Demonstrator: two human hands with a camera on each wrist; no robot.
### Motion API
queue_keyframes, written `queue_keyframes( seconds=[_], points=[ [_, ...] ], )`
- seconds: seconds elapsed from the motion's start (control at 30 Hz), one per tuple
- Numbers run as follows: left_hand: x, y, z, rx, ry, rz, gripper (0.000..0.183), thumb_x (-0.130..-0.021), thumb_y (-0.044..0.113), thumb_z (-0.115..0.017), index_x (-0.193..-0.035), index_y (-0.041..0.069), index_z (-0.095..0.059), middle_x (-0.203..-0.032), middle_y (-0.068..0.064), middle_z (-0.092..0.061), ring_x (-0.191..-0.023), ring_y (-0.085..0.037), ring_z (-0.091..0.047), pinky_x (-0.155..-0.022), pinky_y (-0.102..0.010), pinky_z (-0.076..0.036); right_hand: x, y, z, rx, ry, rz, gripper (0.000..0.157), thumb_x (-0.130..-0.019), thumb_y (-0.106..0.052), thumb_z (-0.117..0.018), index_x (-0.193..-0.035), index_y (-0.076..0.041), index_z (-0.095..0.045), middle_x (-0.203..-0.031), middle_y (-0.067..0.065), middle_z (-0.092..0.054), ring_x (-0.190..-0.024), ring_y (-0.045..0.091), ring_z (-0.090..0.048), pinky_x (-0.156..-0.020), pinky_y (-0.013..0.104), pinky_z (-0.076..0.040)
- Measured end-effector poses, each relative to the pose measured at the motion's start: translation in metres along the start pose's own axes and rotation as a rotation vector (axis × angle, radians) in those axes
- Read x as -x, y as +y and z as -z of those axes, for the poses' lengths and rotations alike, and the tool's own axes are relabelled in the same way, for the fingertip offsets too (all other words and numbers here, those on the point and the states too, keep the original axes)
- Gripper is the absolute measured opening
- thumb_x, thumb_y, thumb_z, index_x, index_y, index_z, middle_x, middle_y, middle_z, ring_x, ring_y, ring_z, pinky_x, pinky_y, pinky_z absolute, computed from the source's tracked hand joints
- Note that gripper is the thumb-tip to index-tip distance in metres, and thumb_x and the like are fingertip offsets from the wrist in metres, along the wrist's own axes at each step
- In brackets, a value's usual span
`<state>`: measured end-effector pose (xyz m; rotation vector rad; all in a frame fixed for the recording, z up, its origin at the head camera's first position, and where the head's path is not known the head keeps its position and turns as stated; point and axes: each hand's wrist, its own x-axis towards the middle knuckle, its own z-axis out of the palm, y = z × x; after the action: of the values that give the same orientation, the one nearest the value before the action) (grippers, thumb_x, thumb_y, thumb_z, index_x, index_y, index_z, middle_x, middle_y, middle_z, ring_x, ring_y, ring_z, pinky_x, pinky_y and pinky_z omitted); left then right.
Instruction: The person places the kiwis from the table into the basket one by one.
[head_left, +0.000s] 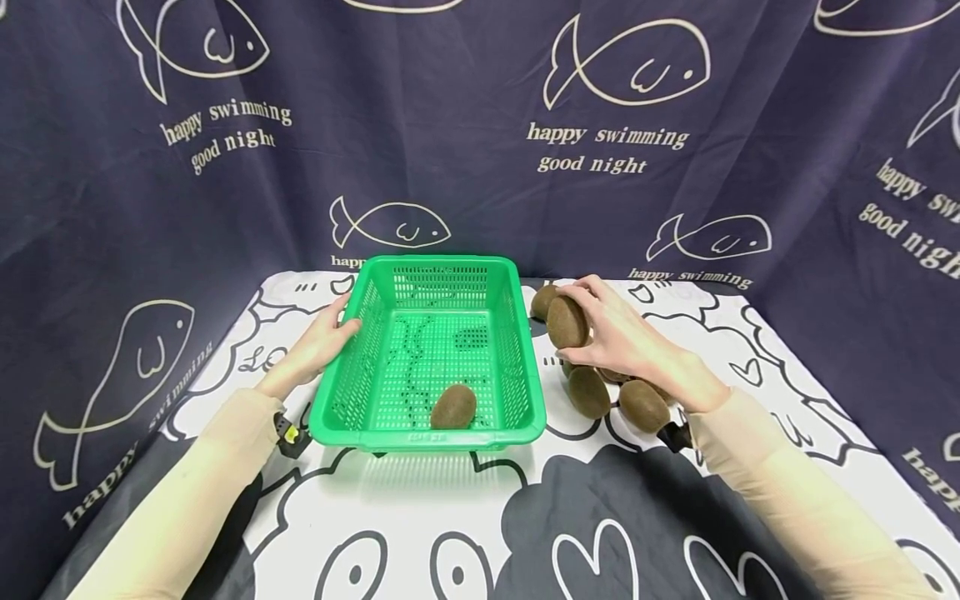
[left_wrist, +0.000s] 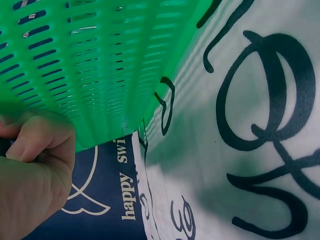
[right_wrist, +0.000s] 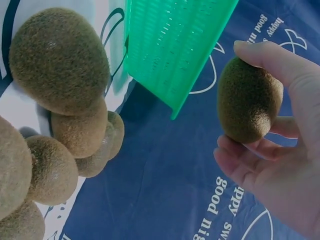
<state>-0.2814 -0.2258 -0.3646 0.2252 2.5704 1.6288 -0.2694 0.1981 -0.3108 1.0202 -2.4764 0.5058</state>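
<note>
A green plastic basket (head_left: pixel 427 437) with slotted walls stands on the table, one brown kiwi (head_left: pixel 453 407) lying on its floor near the front wall. My left hand (head_left: pixel 318 337) grips the basket's left rim, fingers curled over it as the left wrist view also shows. To the right of the basket, my right hand (head_left: pixel 618 333) pinches another kiwi (right_wrist: pixel 250 100) between thumb and fingertips. That fruit is held up above a group of several loose kiwis (right_wrist: pixel 60 60) on the tabletop, some of them hidden behind the hand in the head view.
The table wears a white cloth (head_left: pixel 420 508) with black cartoon drawings. A dark blue curtain (head_left: pixel 480 150) with fish prints and lettering hangs behind it and along the sides. Black straps (head_left: pixel 288 429) circle the wrists.
</note>
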Motion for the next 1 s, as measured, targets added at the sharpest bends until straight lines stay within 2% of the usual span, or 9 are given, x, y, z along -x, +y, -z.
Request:
queue_keyframes(
  seconds=[0.3,0.57,0.73,0.87,1.0],
  points=[
    [0.000,-0.003,0.000,-0.007,0.002,0.015,0.067,-0.099,0.013,-0.039,-0.157,0.011,-0.006,-0.125,-0.033,-0.049,-0.068,-0.014,-0.064,-0.061,-0.034,-0.062,-0.008,-0.012,-0.003,-0.034,-0.077,-0.050,0.080,-0.061,-0.024,-0.087,-0.131,-0.004,-0.053,-0.121,0.013,-0.050,-0.103,0.028,-0.056,-0.085,0.044,-0.055],
    [-0.002,-0.003,0.001,0.005,-0.008,0.018,0.066,-0.099,0.013,-0.038,-0.157,0.011,-0.005,-0.123,-0.034,-0.050,-0.068,-0.016,-0.065,-0.061,-0.036,-0.062,-0.016,-0.024,-0.007,-0.046,-0.063,0.008,0.081,-0.062,-0.026,-0.088,-0.131,-0.001,-0.054,-0.119,0.014,-0.052,-0.105,0.028,-0.054,-0.088,0.043,-0.052],
    [0.003,0.008,0.000,0.020,-0.019,0.035,0.065,-0.099,0.009,-0.038,-0.156,0.008,-0.006,-0.120,-0.035,-0.050,-0.067,-0.017,-0.065,-0.060,-0.037,-0.062,-0.021,-0.031,-0.011,-0.061,-0.073,0.048,0.082,-0.063,-0.027,-0.088,-0.133,0.000,-0.053,-0.119,0.013,-0.053,-0.109,0.027,-0.054,-0.095,0.043,-0.049],
    [0.010,0.021,0.000,0.025,-0.028,0.042,0.065,-0.098,0.007,-0.037,-0.155,0.005,-0.006,-0.118,-0.037,-0.049,-0.067,-0.019,-0.065,-0.060,-0.038,-0.062,-0.023,-0.039,-0.015,-0.065,-0.105,0.046,0.081,-0.063,-0.030,-0.088,-0.132,-0.002,-0.054,-0.123,0.012,-0.053,-0.111,0.026,-0.054,-0.096,0.042,-0.050],
    [0.005,0.010,0.001,0.023,-0.027,0.030,0.065,-0.099,0.010,-0.037,-0.156,0.009,-0.005,-0.118,-0.035,-0.050,-0.067,-0.018,-0.065,-0.060,-0.038,-0.062,-0.025,-0.046,-0.019,-0.072,-0.136,0.049,0.081,-0.064,-0.033,-0.088,-0.131,-0.005,-0.054,-0.124,0.010,-0.052,-0.105,0.024,-0.057,-0.089,0.039,-0.055]
  ],
)
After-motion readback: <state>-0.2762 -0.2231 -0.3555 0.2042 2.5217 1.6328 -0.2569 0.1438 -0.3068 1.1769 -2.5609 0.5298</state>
